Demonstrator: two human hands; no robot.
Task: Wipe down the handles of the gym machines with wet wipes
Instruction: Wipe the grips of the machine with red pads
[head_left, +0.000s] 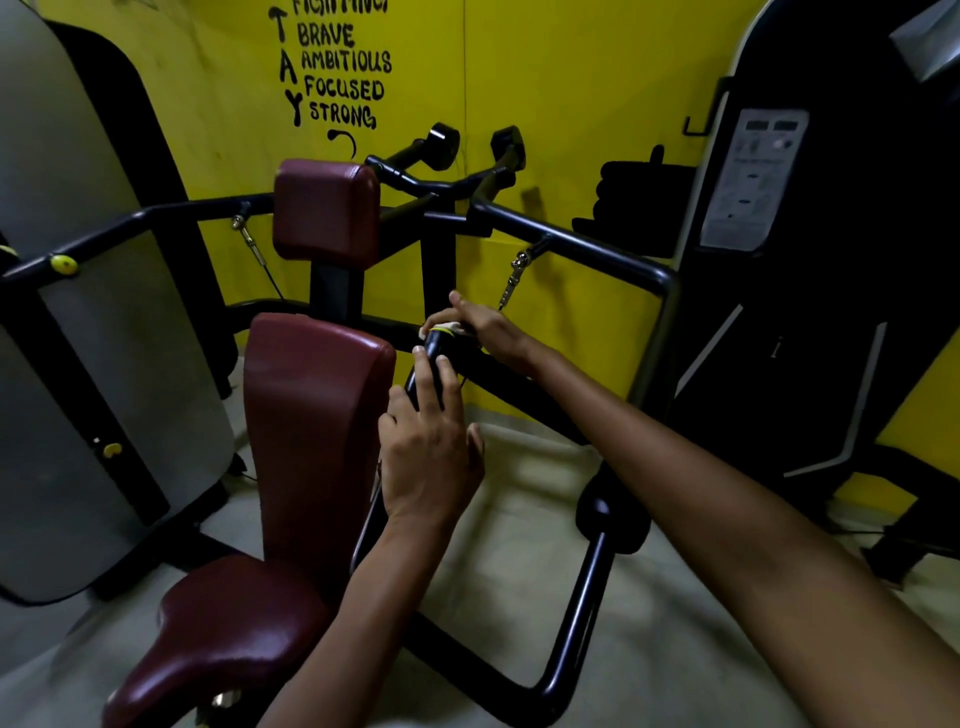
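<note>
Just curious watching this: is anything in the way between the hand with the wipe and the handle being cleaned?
Nothing visible. The right hand presses the wet wipe directly against the top end of the black handle, while the left hand rests its fingers on it lower down.

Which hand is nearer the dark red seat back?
Left. The left hand rests its fingers on the black handle right beside the seat back. The right hand presses the wet wipe onto the handle's top end, farther from the pad.

Dim indoor light, soft blur, wide-angle bending at edges.
</note>
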